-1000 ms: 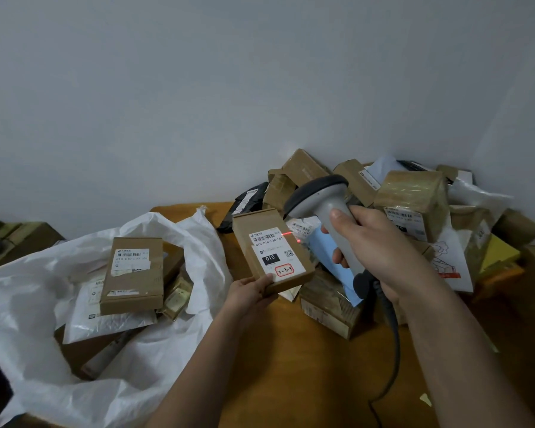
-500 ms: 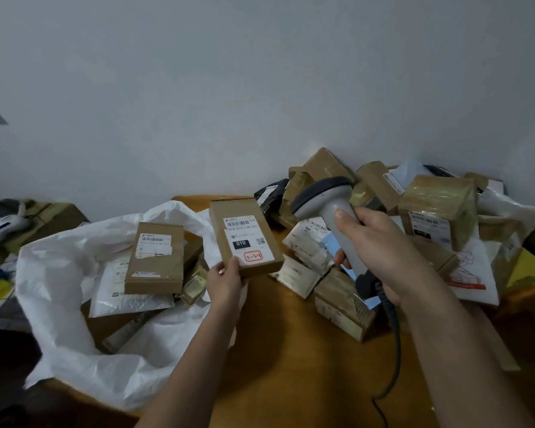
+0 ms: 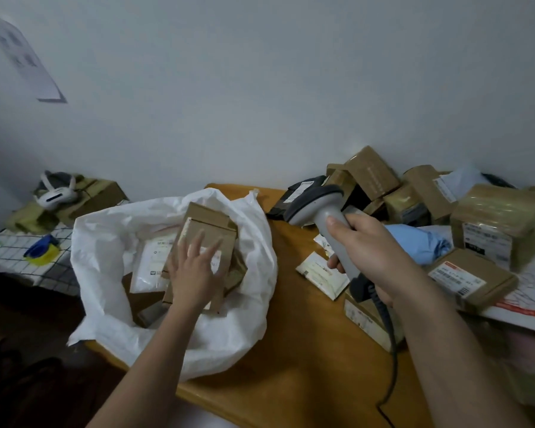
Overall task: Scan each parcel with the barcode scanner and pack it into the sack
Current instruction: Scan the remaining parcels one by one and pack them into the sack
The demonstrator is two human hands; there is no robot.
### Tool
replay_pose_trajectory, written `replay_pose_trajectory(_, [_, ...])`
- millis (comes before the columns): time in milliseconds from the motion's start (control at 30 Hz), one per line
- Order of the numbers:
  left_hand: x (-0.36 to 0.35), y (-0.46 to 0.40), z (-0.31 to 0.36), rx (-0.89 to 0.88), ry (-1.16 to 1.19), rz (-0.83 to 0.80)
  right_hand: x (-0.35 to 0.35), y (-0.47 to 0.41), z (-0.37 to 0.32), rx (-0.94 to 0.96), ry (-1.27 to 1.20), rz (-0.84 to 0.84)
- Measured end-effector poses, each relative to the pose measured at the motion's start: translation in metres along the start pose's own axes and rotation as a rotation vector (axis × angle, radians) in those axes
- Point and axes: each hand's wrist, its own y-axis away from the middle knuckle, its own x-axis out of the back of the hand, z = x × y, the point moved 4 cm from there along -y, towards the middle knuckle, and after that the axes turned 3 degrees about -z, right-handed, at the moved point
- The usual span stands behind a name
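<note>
White woven plastic forms the open sack [image 3: 112, 242] lying on the left end of the wooden worktop [image 3: 306, 350], and inside its mouth the left hand [image 3: 192, 273] lies flat, fingers [image 3: 195, 242] spread, on a brown cardboard parcel [image 3: 226, 239] resting on top of other packets in the sack. To the right, the right hand [image 3: 374, 257] has its fingers curled around the grey handle of the barcode scanner [image 3: 322, 211], held above the worktop with its dark head pointing left and its cable trailing toward the near edge. Behind and right of it, a heap of brown boxes [image 3: 494, 220] and pale mailers is piled against the far wall.
</note>
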Motion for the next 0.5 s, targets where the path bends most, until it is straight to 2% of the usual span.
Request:
replay_pose_trajectory(67, [-0.022,-0.003,-0.005,-0.062,-0.095,-0.227,-0.001,-0.003,0.001,-0.006,0.003,-0.002])
replay_pose_trajectory(167, [-0.045,-0.002,-0.015,-0.057,-0.124,-0.349,0.006,-0.007,0.005,-0.024,-0.02,0.016])
replay_pose_trajectory(300, [-0.056,-0.009,-0.003,0.004,-0.191,-0.318,0.022,-0.014,0.015,-0.081,-0.023,0.087])
replay_pose_trajectory(400, [-0.052,-0.02,0.025,0.054,-0.208,-0.205,0.036,-0.018,0.02,-0.1,-0.052,0.129])
replay_pose_trajectory(500, [-0.056,-0.031,0.053,-0.002,-0.148,-0.117,0.053,-0.02,0.029,-0.13,-0.07,0.18])
